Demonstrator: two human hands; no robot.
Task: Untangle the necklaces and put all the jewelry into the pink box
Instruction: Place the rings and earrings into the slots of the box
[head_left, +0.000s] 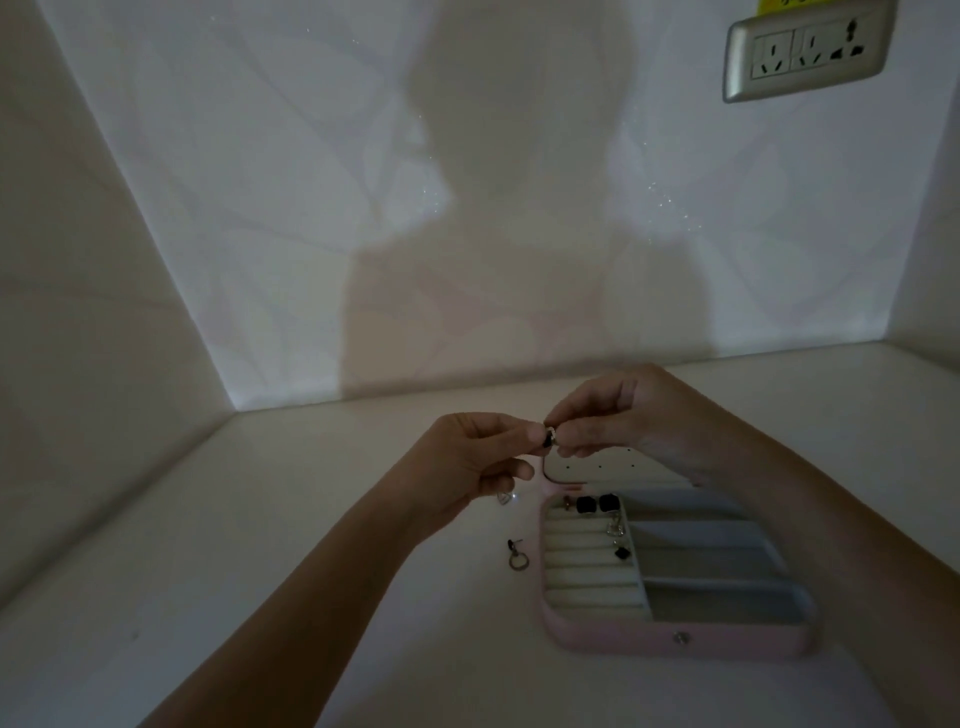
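Grip: left hand (467, 457) and right hand (597, 421) met fingertip to fingertip. Both pinched one small silver-and-black jewelry piece (549, 435), held in the air above the far left corner of the open pink rectangular jewelry box (675, 642). I could not tell whether it was a ring or a clasp. I saw no chain.

Risks, my reading:
- The piece was tiny and the pinch shallow. A slip during a hand-over would drop it on the table, where it could roll.
- Dim light made small parts hard to follow.
- A small glinting silver piece (506, 498) lay just under the left hand and was easy to miss.
- A silver hoop earring with a dark stud (517, 556) lay loose just left of the box. A dropped left wrist could sweep it away.

Box: black square studs (596, 503) sat at the far end. A silver charm (615, 529) and a black diamond-shaped bit (621, 552) sat near the divider.

Surface: pale cream matte tabletop (260, 519), set into a corner.

Room: white walls, the person's shadow (493, 234) on the far one, and a grey wall socket plate (805, 52) far right.
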